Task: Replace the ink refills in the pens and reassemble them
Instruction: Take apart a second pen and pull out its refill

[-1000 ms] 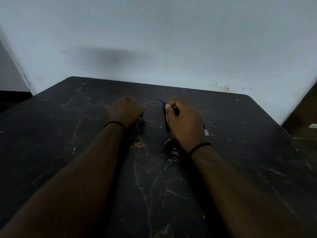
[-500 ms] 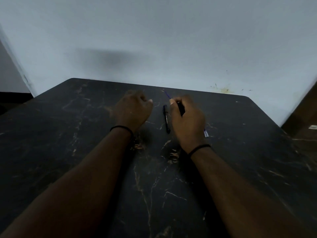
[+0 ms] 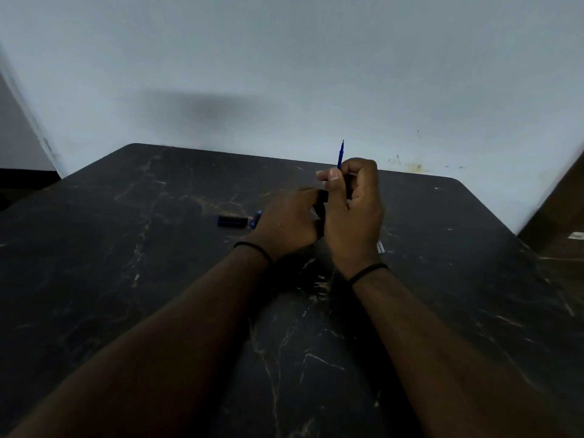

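Right grip (image 3: 354, 213) pinching blue refill (image 3: 340, 154) upright | left grip (image 3: 289, 221) holding black pen barrel (image 3: 320, 210)

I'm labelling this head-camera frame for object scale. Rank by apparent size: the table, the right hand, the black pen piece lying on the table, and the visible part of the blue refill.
1. Table
2. Right hand
3. Black pen piece
4. Blue refill, mostly hidden in the right hand's grip
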### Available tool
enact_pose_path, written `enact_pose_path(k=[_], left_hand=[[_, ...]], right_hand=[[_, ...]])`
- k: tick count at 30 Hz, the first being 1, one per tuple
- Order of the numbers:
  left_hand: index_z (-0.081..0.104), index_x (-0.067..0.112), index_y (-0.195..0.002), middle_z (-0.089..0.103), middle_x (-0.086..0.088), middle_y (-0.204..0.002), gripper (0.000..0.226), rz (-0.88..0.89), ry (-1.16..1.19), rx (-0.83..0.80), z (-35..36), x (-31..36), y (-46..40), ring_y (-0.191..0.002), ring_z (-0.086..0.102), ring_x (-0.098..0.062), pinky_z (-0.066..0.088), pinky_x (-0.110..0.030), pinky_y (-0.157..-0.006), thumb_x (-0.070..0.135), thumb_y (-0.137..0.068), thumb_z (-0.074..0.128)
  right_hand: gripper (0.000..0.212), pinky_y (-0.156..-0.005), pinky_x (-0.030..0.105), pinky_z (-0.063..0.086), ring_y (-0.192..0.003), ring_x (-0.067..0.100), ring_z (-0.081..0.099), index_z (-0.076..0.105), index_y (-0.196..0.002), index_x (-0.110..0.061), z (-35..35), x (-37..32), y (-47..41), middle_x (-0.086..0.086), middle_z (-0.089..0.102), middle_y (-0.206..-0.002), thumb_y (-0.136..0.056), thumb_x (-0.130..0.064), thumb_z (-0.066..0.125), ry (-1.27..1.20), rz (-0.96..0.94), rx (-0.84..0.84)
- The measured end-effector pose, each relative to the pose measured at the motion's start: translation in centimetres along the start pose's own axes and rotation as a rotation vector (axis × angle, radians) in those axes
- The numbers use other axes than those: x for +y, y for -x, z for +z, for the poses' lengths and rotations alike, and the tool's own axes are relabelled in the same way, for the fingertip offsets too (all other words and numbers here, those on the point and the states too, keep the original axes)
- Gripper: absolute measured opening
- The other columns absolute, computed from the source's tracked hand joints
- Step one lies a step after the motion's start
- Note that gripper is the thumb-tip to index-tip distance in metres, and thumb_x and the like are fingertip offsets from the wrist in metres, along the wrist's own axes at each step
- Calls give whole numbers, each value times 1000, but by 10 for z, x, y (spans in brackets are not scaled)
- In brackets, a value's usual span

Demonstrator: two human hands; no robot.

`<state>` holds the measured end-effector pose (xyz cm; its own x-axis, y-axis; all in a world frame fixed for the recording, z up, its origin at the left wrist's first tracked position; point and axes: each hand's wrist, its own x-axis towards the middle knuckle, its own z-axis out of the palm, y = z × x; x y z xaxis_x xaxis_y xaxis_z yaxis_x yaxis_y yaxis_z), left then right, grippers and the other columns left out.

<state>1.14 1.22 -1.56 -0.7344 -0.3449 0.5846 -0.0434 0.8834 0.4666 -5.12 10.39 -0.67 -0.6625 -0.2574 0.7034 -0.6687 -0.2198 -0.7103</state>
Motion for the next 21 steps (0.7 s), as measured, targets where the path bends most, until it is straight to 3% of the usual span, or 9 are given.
enact_pose_path(k=[5, 8, 11, 16, 19, 21], left_hand=[[69, 17, -81, 68, 0, -78, 5, -60, -57, 48, 2, -4, 0, -67, 62, -21, 52, -35, -61, 18, -84, 65], [71, 15, -85, 68, -1, -84, 20, -78, -148, 48, -2, -5, -1, -72, 60, -19, 46, -31, -61, 31, -88, 59], [73, 20, -95, 66, 7, -86, 20, -172, -177, 57, -3, -13, -3, -75, 59, -12, 44, -25, -61, 37, -92, 63], [74, 24, -99, 74, 5, -94, 21, -304, -125, 159, -5, -23, -3, -83, 67, -12, 57, -36, -76, 42, -92, 64], [74, 22, -99, 72, 2, -90, 22, -326, -86, 181, -8, -23, -1, -80, 66, -12, 57, -36, -76, 40, -93, 63], [73, 22, -94, 72, 3, -84, 20, -356, -72, 195, -9, -24, 0, -73, 66, -9, 57, -34, -74, 39, -93, 62]], right_hand=[[9, -75, 44, 54, -89, 15, 67, 47, -98, -26, 2, -2, 4, 1, 69, -95, -99, -34, 50, 0, -48, -19], [6, -73, 46, 50, -83, 27, 59, 48, -101, -16, -2, -12, 0, 13, 60, -92, -101, -22, 46, -36, -206, 106], [16, -71, 43, 48, -78, 23, 54, 50, -101, -2, -7, -17, -8, 10, 53, -89, -101, -16, 42, -56, -288, 198], [19, -64, 47, 47, -72, 28, 57, 51, -99, -11, -13, 1, -13, 8, 57, -84, -102, -30, 47, 92, -236, 170], [14, -57, 25, 48, -63, 9, 59, 52, -101, -9, -17, 6, -12, -1, 60, -75, -100, -23, 55, 57, -75, 91], [7, -58, 17, 47, -65, 7, 60, 54, -99, -14, -17, 11, -10, -3, 63, -76, -96, -17, 60, 66, -21, 49]])
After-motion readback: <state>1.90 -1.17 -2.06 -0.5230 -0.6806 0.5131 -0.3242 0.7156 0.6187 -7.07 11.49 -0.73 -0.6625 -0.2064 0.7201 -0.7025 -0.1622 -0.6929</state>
